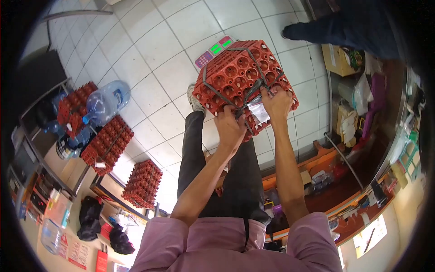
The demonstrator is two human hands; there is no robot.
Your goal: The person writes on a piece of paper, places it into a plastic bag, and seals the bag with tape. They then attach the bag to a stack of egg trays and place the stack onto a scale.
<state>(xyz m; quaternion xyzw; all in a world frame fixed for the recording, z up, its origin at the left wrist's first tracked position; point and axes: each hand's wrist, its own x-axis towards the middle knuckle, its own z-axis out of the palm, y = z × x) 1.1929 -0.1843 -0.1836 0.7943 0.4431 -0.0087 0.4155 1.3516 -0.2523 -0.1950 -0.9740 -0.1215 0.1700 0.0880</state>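
A bundle of stacked red egg trays (231, 75), bound with dark straps, fills the middle of the view in front of my legs. Just beyond it shows a digital scale (214, 52) with lit green displays; whether the bundle rests on it is hidden. My left hand (230, 128) is closed on a dark strap (242, 108) at the bundle's near side. Higher and to the right, my right hand (277, 102) grips strapping near a knot. Between my hands a clear plastic pouch with a white slip (259, 112) lies against the trays.
More red egg tray stacks (142, 183) and a large blue water bottle (108, 102) stand at left. A person's dark-clothed leg (321, 31) is at upper right. Along the right side runs a cluttered shelf (351, 106). The floor is white tile (149, 41).
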